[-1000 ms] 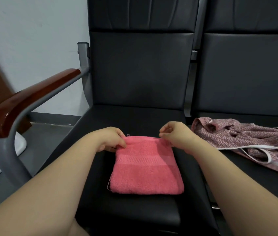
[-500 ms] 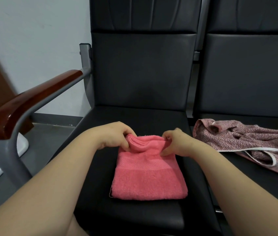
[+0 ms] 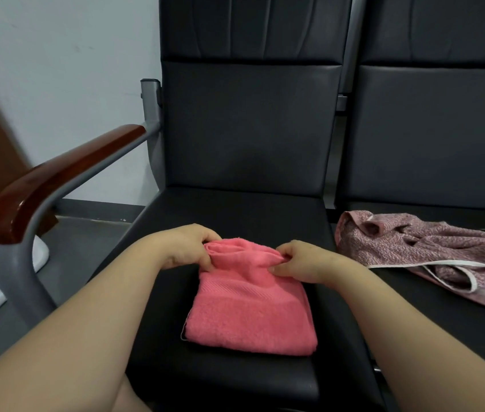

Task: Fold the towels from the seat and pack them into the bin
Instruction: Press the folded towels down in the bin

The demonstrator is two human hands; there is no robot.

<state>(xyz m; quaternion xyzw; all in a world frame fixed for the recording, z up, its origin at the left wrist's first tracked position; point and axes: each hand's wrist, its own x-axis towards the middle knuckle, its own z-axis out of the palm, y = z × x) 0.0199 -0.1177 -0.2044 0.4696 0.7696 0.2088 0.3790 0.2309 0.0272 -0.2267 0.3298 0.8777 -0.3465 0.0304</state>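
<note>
Presently the pink towel (image 3: 250, 316) is pinched by left grip (image 3: 189, 248) and right grip (image 3: 300, 261), probably to be folded nearward

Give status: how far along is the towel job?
Done: the pink towel is folded into a small rectangle on the seat. In hand: left hand and right hand pinch its far edge, raised for another fold. Left: the mauve towel lies crumpled on the next seat; nothing visibly packed.
</note>
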